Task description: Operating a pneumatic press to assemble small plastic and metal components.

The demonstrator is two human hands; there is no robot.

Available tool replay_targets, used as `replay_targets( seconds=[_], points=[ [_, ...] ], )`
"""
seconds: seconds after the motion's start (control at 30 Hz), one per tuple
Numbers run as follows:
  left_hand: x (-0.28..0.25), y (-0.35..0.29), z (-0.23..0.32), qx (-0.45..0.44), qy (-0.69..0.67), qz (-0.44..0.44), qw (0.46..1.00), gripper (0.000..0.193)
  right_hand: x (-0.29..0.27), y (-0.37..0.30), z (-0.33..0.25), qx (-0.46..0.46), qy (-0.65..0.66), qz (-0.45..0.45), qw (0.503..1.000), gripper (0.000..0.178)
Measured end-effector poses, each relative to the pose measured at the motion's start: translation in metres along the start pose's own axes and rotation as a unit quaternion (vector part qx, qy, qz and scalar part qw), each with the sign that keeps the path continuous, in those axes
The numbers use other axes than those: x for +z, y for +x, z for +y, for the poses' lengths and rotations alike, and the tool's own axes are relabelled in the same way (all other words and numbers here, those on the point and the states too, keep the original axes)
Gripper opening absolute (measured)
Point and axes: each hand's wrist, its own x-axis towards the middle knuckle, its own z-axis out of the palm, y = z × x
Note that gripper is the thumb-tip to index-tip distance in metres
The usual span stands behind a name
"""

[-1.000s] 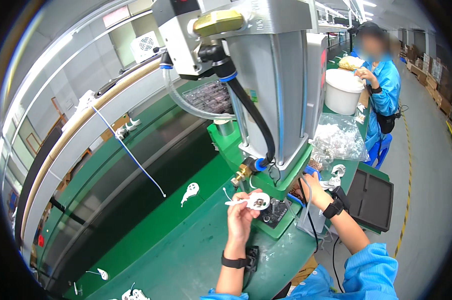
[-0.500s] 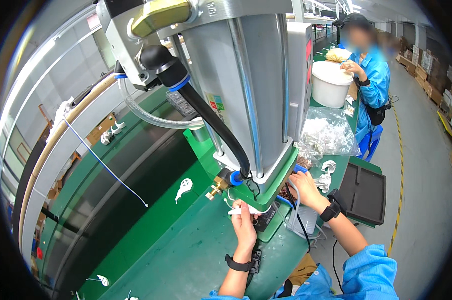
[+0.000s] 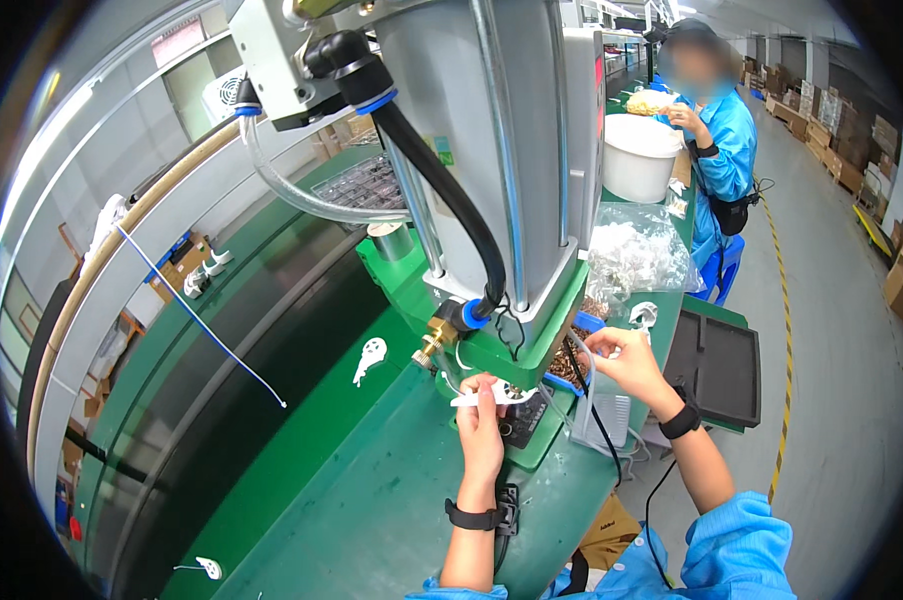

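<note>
The left hand (image 3: 480, 432) pinched a flat white plastic part (image 3: 504, 398), presumably steadying it. The right hand (image 3: 630, 366), grip unclear, hung beside a blue plastic bin (image 3: 590, 323).

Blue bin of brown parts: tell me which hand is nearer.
Right. The right hand is at the right edge of the blue bin; the left hand is farther off, left of it, holding a white part.

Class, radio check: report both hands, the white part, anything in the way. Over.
Left hand holds white part. Right hand at blue bin, grip unclear. Green press plate partly hides white part from view.
</note>
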Motion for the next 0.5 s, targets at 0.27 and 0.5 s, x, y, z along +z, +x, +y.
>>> replay_targets(
  seconds=[0.27, 0.5],
  points=[
    [-0.01, 0.007, -0.017, -0.051, -0.094, -0.012, 0.994, 0.021, -0.008, -0.016, -0.007, -0.012, 0.084, 0.021, 0.996, 0.012],
    [-0.004, 0.002, -0.018, -0.038, -0.081, 0.029, 0.996, 0.008, 0.018, 0.011, -0.025, -0.025, 0.198, -0.123, 0.972, 0.018]
  ],
)
